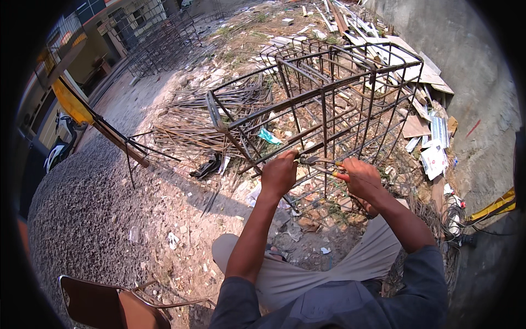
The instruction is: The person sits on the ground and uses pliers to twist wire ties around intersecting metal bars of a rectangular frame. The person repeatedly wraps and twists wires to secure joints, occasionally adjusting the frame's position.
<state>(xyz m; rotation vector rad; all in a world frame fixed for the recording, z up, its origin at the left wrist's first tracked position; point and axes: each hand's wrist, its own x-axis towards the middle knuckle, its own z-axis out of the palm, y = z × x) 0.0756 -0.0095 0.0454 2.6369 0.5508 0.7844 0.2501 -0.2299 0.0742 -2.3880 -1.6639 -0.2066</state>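
In front of me a cage of bent steel reinforcing bars [323, 93] stands at an angle over the littered ground. My right hand [362, 180] is wrapped round the handles of a pair of pincers [320, 162], which have orange-red and yellow grips. The pincers' jaws point left, beside a cage bar and close to the fingertips of my left hand [279, 174]. Those left fingers are closed at the bars, and what they pinch is hidden. A thin, dark wire-like line shows by my right wrist.
Loose steel rods [219, 109] lie heaped behind the cage. A gravel mound [93, 214] rises at left, with a brown chair [109, 301] before it. Scrap boards [416, 77] lean along the concrete wall [482, 115] at right. Cables [457, 214] lie near that wall.
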